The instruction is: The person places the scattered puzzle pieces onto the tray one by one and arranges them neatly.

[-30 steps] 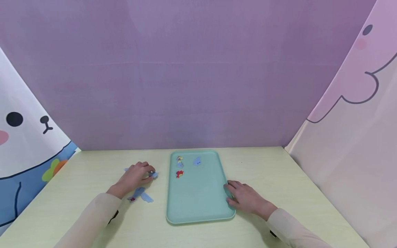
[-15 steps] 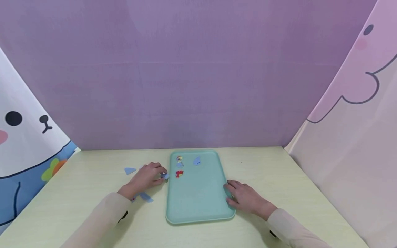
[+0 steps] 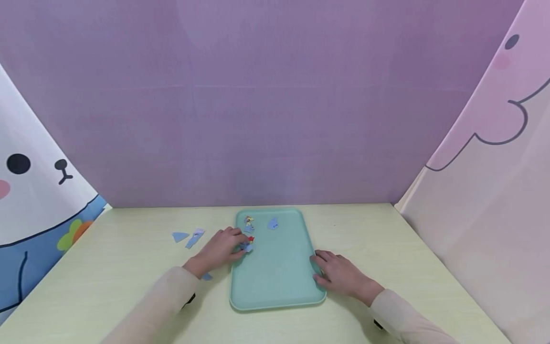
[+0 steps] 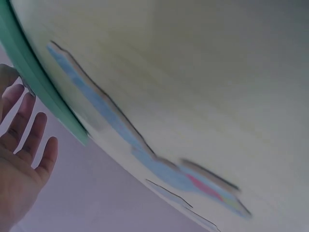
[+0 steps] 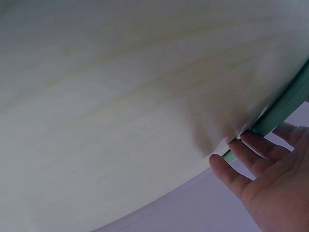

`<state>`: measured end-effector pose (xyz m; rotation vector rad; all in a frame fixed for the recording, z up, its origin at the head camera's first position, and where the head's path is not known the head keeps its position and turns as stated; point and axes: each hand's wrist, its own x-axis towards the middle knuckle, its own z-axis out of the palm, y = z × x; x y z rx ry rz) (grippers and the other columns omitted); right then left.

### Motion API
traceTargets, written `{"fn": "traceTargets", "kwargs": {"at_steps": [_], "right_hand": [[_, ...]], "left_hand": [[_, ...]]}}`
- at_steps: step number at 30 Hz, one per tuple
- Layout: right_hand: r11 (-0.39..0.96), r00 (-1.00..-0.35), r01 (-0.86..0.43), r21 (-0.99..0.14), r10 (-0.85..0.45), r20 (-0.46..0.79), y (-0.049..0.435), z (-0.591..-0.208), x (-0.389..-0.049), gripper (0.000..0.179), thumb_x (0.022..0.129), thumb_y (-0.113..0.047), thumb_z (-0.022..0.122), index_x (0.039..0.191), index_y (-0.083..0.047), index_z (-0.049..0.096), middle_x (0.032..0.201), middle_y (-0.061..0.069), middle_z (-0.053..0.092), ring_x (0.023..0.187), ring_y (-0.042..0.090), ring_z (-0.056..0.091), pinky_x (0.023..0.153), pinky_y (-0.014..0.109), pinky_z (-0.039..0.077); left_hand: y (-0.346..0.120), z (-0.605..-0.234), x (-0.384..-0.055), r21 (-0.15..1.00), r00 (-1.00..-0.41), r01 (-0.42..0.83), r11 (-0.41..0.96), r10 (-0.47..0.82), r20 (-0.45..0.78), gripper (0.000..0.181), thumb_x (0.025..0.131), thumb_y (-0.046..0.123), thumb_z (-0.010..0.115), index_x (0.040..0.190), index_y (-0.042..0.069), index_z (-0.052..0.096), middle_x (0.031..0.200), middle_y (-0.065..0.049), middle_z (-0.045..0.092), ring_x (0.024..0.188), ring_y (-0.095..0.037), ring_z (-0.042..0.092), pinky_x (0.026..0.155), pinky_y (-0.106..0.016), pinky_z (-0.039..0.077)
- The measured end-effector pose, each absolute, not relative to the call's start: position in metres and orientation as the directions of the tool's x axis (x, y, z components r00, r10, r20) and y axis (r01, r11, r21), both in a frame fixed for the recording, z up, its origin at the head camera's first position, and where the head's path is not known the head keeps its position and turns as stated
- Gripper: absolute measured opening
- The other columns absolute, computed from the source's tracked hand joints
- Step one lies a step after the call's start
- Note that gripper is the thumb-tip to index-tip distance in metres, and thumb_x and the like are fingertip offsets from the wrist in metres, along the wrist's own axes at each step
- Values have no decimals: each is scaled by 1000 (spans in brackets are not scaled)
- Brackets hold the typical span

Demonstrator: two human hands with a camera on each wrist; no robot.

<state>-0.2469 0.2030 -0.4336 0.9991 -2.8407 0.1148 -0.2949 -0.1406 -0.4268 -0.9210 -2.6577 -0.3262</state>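
Observation:
In the head view my left hand [image 3: 221,248] pinches a small blue puzzle piece [image 3: 248,247] between thumb and fingers. It is low over the left side of the green tray [image 3: 279,282], right by a red puzzle piece [image 3: 251,238] that it partly covers. My right hand [image 3: 341,274] touches the tray's right rim with extended fingers. The right wrist view shows those fingertips along the tray's outer edge [image 5: 285,101]. Farther up the tray lie a yellow-and-blue piece [image 3: 248,224] and a blue piece [image 3: 273,223].
Left of the tray, loose blue pieces lie on the pale wooden table [image 3: 142,267]: a triangular piece [image 3: 180,237], a longer piece [image 3: 195,238] and one partly hidden by the left wrist [image 3: 207,276]. A purple backdrop [image 3: 275,105] rises behind the table.
My left hand has carried the blue piece rightward from the table to over the tray's left side, uncovering pieces behind it. The right hand has stayed at the rim.

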Motion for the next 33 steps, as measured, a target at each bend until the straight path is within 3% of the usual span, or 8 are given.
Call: {"fn": "traceTargets", "kwargs": {"at_steps": [24, 33], "right_hand": [[773, -765, -634, -16, -624, 157, 204, -436, -248, 46, 90, -33, 52, 126, -5, 50, 127, 15, 51, 117, 30, 50, 85, 45, 47], [775, -766, -632, -14, -621, 164, 205, -438, -250, 47, 89, -34, 52, 127, -5, 50, 128, 16, 51, 117, 30, 50, 85, 45, 47]], "left_hand": [[-91, -425, -318, 142, -782, 604, 785, 548, 298, 16, 83, 24, 65, 99, 20, 67, 93, 5, 60, 82, -12, 55, 71, -35, 44], [-78, -418, -321, 159, -767, 623, 765, 558, 317, 17, 83, 21, 66, 99, 15, 67, 93, -1, 62, 83, -18, 55, 79, -41, 45]]}}
